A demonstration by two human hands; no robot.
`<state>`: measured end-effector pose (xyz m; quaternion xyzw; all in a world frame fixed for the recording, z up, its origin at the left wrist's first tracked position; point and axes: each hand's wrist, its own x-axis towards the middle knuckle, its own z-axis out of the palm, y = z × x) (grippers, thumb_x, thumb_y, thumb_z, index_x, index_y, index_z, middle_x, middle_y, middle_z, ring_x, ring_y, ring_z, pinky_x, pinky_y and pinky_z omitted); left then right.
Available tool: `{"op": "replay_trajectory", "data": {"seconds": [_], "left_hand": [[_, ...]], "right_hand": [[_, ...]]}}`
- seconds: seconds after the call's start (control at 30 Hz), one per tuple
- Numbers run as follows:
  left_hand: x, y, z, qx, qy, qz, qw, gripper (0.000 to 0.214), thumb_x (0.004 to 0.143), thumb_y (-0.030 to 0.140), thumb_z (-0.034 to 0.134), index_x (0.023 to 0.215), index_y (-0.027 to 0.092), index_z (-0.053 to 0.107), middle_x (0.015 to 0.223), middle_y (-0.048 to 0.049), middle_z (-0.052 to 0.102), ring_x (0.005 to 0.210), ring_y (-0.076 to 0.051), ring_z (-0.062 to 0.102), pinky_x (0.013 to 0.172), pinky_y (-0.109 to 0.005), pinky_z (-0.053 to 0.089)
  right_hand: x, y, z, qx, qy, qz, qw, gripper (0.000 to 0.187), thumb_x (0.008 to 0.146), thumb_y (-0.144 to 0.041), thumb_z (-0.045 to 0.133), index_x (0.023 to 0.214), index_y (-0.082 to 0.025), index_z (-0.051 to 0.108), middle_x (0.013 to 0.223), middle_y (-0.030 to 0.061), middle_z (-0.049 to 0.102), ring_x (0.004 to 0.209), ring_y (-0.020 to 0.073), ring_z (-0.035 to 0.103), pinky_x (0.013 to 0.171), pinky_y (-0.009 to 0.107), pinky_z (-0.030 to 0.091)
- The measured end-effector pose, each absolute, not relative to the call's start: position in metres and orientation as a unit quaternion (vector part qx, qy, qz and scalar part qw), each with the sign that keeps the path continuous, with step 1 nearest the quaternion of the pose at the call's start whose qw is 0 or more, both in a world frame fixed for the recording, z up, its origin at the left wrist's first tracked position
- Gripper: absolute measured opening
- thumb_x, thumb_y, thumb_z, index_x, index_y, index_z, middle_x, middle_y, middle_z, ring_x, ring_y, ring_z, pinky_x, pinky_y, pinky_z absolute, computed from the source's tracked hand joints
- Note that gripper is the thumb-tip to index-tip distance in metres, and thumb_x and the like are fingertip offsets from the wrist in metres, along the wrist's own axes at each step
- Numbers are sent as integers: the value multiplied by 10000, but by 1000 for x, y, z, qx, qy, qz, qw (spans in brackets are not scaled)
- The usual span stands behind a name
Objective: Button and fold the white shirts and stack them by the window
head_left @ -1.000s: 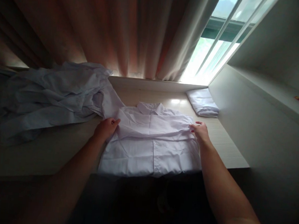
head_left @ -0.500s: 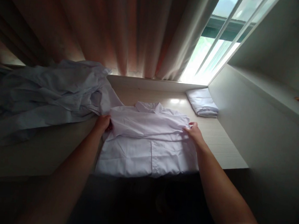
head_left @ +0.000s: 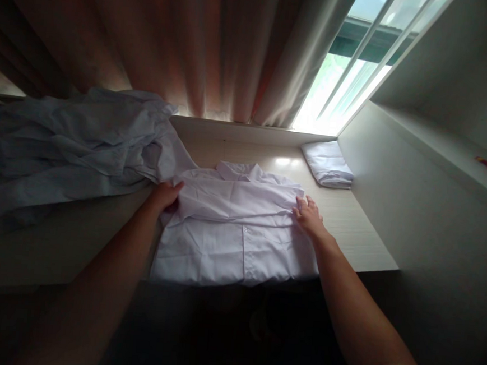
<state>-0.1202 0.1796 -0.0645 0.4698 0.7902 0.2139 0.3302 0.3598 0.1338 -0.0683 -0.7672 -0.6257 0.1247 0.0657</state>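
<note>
A white button-up shirt (head_left: 204,252) lies front up at the edge of the table, collar toward the window. One sleeve (head_left: 242,199) stretches flat across its chest. At the left side, my left hand (head_left: 167,197) is closed on the shirt, thumb on top; its other fingers are mostly hidden. My right hand (head_left: 308,214) rests at the right end of the sleeve, its fingers apart and touching the cloth.
A heap of rumpled white shirts (head_left: 82,141) covers the table's left part. One folded white garment (head_left: 327,164) sits in the back right corner of the table (head_left: 361,237). Curtains (head_left: 174,42) hang behind, and a side panel (head_left: 391,177) stands at right.
My right hand has loosened its pinch on the sleeve end and spread its fingers over it. The left hand stays at the shirt's left side. The whole view has shifted slightly.
</note>
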Motion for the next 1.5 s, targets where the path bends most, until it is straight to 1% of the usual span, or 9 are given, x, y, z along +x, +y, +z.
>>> {"op": "replay_trajectory", "data": {"seconds": [0.17,0.3,0.43,0.67,0.77,0.87,0.93,1.23,1.5], "left_hand": [[-116,145,-46,468,762,90,439,482,734,653,651,607,191,597,504,-72,558,468,-240,578,465,-351,451],[-117,132,-47,505,745,178,397,253,709,412,679,631,190,587,495,-15,543,454,-179,535,456,-281,400],[-119,127,-52,497,761,247,336,173,735,358,593,706,188,601,570,2,574,541,-165,577,507,-253,399],[-106,116,-60,490,800,271,215,218,849,328,454,858,195,626,849,-97,697,847,-239,667,701,-301,471],[-102,111,-57,519,805,213,193,328,901,447,419,812,207,624,877,-125,704,916,-277,674,740,-327,472],[-106,106,-51,548,789,152,233,363,798,559,585,695,212,576,704,-78,656,796,-272,669,669,-314,446],[-112,102,-50,555,773,169,257,325,725,502,675,673,207,549,651,-35,619,716,-233,642,635,-291,427],[-123,104,-57,475,766,267,340,266,721,412,666,797,164,605,723,-36,660,716,-197,632,625,-265,453],[-143,103,-46,549,721,114,406,330,677,479,737,707,156,672,703,-64,675,687,-233,632,597,-295,452]], "right_hand": [[363,144,-74,-758,-631,145,72,631,981,-489,405,1557,-273,265,1644,182,180,1493,402,227,1073,700,325],[362,147,-77,-752,-639,149,63,653,962,-462,458,1555,-260,273,1637,193,198,1488,408,243,1098,668,322],[362,143,-78,-755,-636,149,57,672,956,-458,477,1561,-262,261,1636,198,203,1488,409,244,1097,665,332],[357,134,-78,-727,-670,145,45,642,978,-430,424,1576,-330,214,1685,112,75,1528,397,118,1076,746,280],[355,132,-80,-722,-673,154,38,658,991,-482,364,1593,-311,163,1689,108,37,1535,386,88,1082,754,252],[355,130,-82,-720,-672,168,27,689,987,-570,309,1599,-303,139,1688,108,35,1539,376,78,1103,749,205],[354,129,-84,-719,-674,168,23,719,979,-609,289,1602,-289,128,1686,122,48,1538,379,80,1107,754,175],[350,127,-84,-717,-681,148,21,786,947,-694,281,1603,-298,105,1686,118,-5,1542,381,24,1099,778,93],[357,127,-73,-706,-690,156,5,790,944,-692,305,1595,-261,185,1683,139,33,1534,405,60,1089,788,106]]}}
